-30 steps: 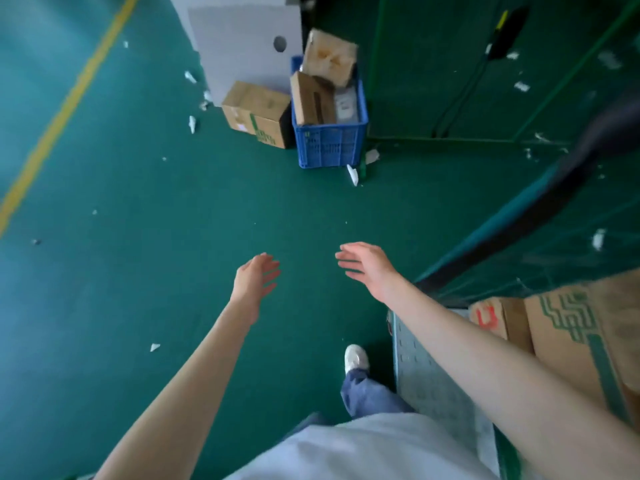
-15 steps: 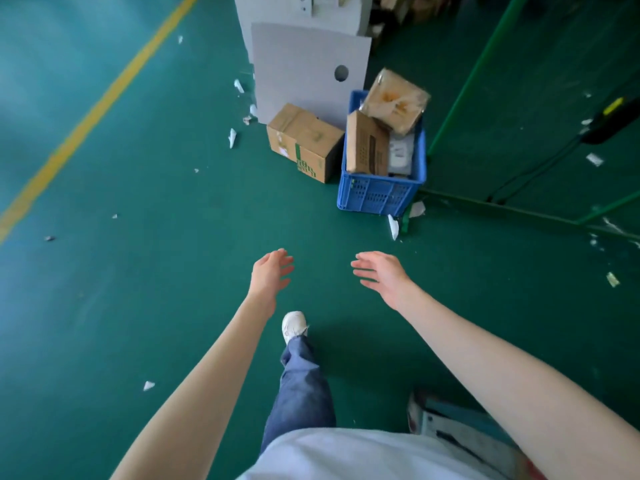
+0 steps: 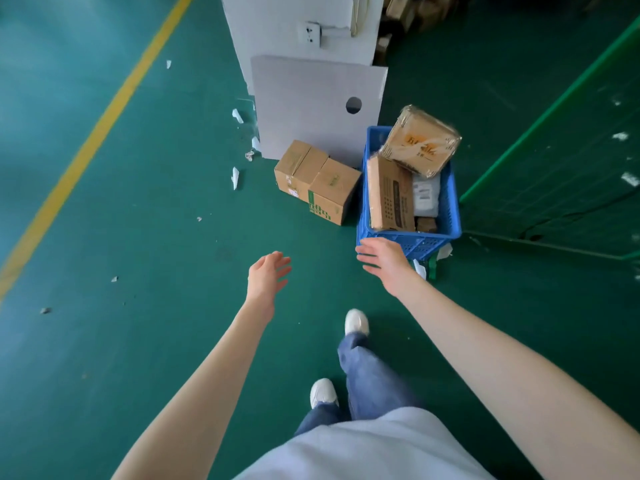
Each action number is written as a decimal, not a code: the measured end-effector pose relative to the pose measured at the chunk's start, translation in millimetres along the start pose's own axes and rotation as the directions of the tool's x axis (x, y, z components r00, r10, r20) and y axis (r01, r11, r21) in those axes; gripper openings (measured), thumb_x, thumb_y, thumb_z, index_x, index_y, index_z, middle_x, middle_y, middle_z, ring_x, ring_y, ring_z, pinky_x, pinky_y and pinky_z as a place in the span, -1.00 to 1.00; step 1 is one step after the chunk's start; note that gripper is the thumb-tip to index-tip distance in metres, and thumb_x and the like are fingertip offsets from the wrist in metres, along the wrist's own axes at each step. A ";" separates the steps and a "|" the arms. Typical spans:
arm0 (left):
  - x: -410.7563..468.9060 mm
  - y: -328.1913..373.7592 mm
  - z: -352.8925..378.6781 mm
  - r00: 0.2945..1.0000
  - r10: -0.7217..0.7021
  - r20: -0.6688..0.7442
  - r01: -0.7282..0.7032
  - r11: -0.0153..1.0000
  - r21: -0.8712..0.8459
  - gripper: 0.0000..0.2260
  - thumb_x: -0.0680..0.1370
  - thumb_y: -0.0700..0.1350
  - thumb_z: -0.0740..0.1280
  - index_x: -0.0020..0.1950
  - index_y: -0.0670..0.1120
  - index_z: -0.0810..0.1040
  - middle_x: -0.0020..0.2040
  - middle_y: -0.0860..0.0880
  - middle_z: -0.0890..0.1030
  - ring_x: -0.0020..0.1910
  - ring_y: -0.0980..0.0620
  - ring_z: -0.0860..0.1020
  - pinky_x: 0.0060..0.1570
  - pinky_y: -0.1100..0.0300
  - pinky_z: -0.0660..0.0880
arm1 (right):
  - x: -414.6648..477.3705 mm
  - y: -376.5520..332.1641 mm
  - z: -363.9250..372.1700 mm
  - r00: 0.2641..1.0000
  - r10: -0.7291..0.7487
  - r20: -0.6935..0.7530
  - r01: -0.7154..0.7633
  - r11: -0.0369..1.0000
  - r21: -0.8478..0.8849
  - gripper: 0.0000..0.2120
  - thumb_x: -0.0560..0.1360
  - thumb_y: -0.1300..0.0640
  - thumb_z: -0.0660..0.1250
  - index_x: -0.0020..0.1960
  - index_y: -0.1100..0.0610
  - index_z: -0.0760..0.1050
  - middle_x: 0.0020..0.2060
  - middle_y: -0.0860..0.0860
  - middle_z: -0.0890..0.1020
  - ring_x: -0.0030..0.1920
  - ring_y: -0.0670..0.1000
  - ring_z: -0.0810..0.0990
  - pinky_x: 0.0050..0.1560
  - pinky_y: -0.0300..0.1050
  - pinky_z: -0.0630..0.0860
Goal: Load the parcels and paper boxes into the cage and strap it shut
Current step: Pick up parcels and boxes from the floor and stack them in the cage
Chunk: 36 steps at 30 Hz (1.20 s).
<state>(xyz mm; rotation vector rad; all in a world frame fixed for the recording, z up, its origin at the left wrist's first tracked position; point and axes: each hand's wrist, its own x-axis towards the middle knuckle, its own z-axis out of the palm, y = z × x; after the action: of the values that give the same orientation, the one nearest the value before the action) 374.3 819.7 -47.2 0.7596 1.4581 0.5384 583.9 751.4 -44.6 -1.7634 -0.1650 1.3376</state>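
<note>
A blue plastic crate [image 3: 452,216] stands on the green floor ahead. It holds a plastic-wrapped brown box [image 3: 420,145] on top, an upright brown box [image 3: 388,194] and a grey parcel [image 3: 426,195]. A cardboard box [image 3: 317,181] with green print lies on the floor left of the crate. My right hand [image 3: 382,259] is open, fingers spread, just in front of the crate's near left corner and holds nothing. My left hand [image 3: 266,275] is open and empty, over bare floor further left.
A white panel [image 3: 311,102] with a round hole leans against a white pillar [image 3: 277,26] behind the boxes. A green mesh fence [image 3: 561,161] runs along the right. Paper scraps litter the floor, and a yellow line [image 3: 90,140] crosses at the left.
I have walked away from the cage toward the crate; the crate and boxes now sit much closer, and my right hand has reached near the crate's corner. Both hands stay empty.
</note>
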 end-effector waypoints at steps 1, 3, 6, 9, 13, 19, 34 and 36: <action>10.3 3.6 3.8 1.000 -0.005 -0.001 0.005 1.000 -0.003 -0.82 0.64 -0.10 0.20 0.15 -0.11 0.55 0.09 -0.04 0.65 0.06 -0.01 0.61 0.10 0.10 0.49 | 12.1 -8.0 5.3 1.000 0.000 0.006 0.000 1.000 0.003 -0.88 0.60 0.12 0.27 0.10 0.13 0.51 0.12 0.10 0.63 0.13 0.09 0.59 0.10 -0.05 0.48; 23.8 13.7 7.8 1.000 -0.002 -0.005 0.002 1.000 -0.008 -0.81 0.65 -0.10 0.20 0.16 -0.12 0.55 0.08 -0.05 0.65 0.06 -0.01 0.61 0.15 0.07 0.50 | 28.4 -20.4 12.1 0.999 -0.005 0.036 0.005 1.000 -0.008 -0.84 0.61 0.11 0.27 0.15 0.14 0.50 0.12 0.09 0.62 0.15 0.09 0.59 0.11 -0.06 0.48; 85.8 51.3 29.8 1.000 0.004 -0.021 -0.004 1.000 -0.005 -0.80 0.65 -0.10 0.19 0.17 -0.12 0.55 0.10 -0.06 0.65 0.08 -0.02 0.61 0.15 0.07 0.49 | 90.7 -59.3 27.0 0.998 0.008 0.056 -0.007 1.000 -0.024 -0.82 0.61 0.11 0.27 0.17 0.14 0.50 0.13 0.09 0.62 0.14 0.08 0.59 0.11 -0.07 0.47; 157.3 103.3 58.0 0.997 -0.036 -0.072 0.037 0.999 0.019 -0.80 0.64 -0.09 0.19 0.16 -0.12 0.55 0.12 -0.06 0.65 0.07 -0.01 0.60 0.12 0.09 0.47 | 161.5 -109.4 36.6 0.997 0.058 0.041 -0.056 0.998 -0.032 -0.85 0.61 0.11 0.27 0.14 0.13 0.49 0.11 0.08 0.61 0.12 0.07 0.57 0.17 -0.04 0.46; 221.1 141.2 89.6 0.990 -0.103 -0.100 0.114 0.988 0.108 -0.81 0.63 -0.10 0.20 0.14 -0.13 0.54 0.11 -0.06 0.64 0.06 -0.01 0.59 0.14 0.10 0.44 | 226.0 -146.7 43.1 0.995 0.100 -0.006 -0.101 0.993 -0.060 -0.85 0.64 0.10 0.22 0.17 0.11 0.44 0.12 0.04 0.55 0.17 0.07 0.52 0.24 0.00 0.44; 317.2 158.0 130.3 0.994 -0.086 -0.064 0.104 0.913 0.394 -0.82 0.63 -0.07 0.20 0.14 -0.06 0.54 0.13 -0.05 0.63 0.08 -0.02 0.56 0.08 0.13 0.42 | 311.8 -161.6 50.8 0.986 0.146 -0.077 -0.152 0.985 -0.087 -0.88 0.64 0.09 0.22 0.14 0.09 0.43 0.13 0.05 0.53 0.21 0.08 0.50 0.30 0.06 0.43; 646.2 -22.7 222.2 0.992 -0.060 0.111 -0.075 0.429 0.900 -0.33 0.54 0.18 0.33 0.56 -0.03 0.19 0.50 -0.01 0.29 0.46 -0.07 0.28 0.37 -0.06 0.16 | 599.4 37.0 71.8 0.947 0.204 -0.248 -0.242 0.961 -0.133 -0.28 0.55 0.08 0.38 0.58 0.12 0.08 0.45 0.06 0.35 0.40 0.06 0.38 0.25 -0.15 0.30; 669.1 -41.5 226.2 0.987 -0.122 0.107 -0.027 0.528 0.849 -0.39 0.51 0.17 0.37 0.49 -0.01 0.29 0.41 0.01 0.41 0.36 -0.07 0.39 0.39 -0.05 0.26 | 623.9 55.1 75.7 0.947 0.235 -0.221 -0.255 0.965 -0.067 -0.18 0.54 0.10 0.40 0.61 0.09 -0.03 0.46 -0.01 0.36 0.42 0.03 0.37 0.37 -0.11 0.29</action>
<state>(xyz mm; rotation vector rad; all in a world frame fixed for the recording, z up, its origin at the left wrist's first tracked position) 636.7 1255.3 -539.1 1.4932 1.5587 -0.3653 754.9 1119.9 -527.3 -2.0455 0.1156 1.3203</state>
